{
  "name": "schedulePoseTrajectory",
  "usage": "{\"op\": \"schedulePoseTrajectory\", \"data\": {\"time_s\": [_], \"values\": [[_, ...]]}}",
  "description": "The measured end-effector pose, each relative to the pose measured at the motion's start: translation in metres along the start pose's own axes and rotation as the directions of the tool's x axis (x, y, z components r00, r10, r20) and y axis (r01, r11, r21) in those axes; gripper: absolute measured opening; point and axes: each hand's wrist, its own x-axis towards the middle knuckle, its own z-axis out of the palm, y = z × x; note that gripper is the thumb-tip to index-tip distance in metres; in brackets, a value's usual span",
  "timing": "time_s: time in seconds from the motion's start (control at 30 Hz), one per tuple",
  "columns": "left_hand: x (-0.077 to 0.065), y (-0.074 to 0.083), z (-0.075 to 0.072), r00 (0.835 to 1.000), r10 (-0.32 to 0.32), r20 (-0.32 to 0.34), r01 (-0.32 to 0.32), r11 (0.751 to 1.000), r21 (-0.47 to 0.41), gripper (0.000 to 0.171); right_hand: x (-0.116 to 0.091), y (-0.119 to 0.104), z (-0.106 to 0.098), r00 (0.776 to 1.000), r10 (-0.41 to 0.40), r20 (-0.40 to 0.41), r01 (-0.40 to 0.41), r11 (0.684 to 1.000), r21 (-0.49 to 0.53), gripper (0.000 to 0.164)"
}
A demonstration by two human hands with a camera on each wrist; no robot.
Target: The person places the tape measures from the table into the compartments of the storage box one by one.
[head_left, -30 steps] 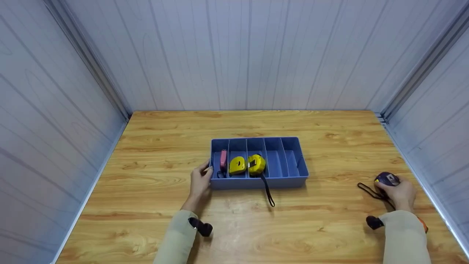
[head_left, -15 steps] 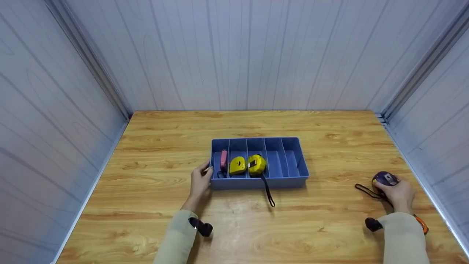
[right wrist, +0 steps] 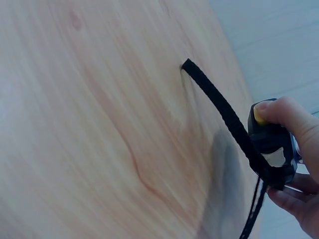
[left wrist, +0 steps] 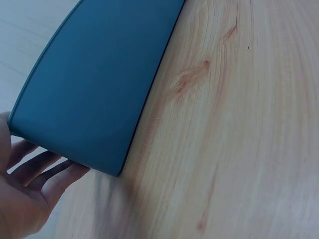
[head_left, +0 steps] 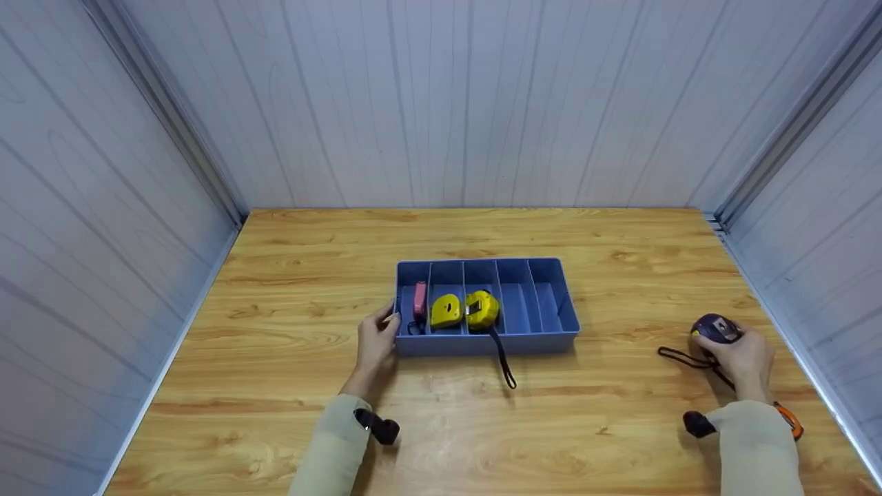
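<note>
Now your right hand [head_left: 750, 358] grips the dark tape measure [head_left: 714, 328] slightly nearer the blue five-slot tray [head_left: 541, 343] than a second ago, so the carry looks barely begun; it's right of the tray, well apart. Your left hand [head_left: 375, 342] touches the tray's left end, can't tell if pinching. A pink item [head_left: 419, 299] and two yellow tape measures [head_left: 446, 311] occupy the left three slots; one black strap [head_left: 504, 362] overhangs the front wall, might snag.
</note>
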Motion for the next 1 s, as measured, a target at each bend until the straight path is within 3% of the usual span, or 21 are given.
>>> {"op": "schedulePoseTrajectory", "data": {"time_s": [0.43, 0.63, 0.73, 0.9, 1.0], "values": [[0.001, 0.001, 0.003, 0.993, -0.12, 0.003, 0.118, 0.979, -0.163, 0.04, -0.008, -0.02, 0.001, 0.987, -0.146, -0.068, 0.146, 0.989, 0.006, 0.07], [0.0, 0.001, 0.003, 0.987, -0.158, 0.014, 0.157, 0.961, -0.225, 0.042, -0.014, -0.029, 0.003, 0.985, -0.161, -0.054, 0.164, 0.986, 0.039, 0.071], [0.0, 0.001, 0.003, 0.988, -0.152, 0.015, 0.152, 0.964, -0.217, 0.041, -0.016, -0.033, 0.004, 0.983, -0.174, -0.051, 0.177, 0.983, 0.042, 0.071], [-0.001, 0.001, 0.001, 0.995, -0.102, 0.007, 0.102, 0.991, -0.087, 0.04, -0.02, -0.041, 0.005, 0.974, -0.217, -0.07, 0.221, 0.974, 0.043, 0.067], [-0.001, 0.001, 0.001, 0.996, -0.086, 0.007, 0.086, 0.995, -0.059, 0.04, -0.022, -0.046, 0.006, 0.967, -0.244, -0.079, 0.248, 0.968, 0.043, 0.066]]}}
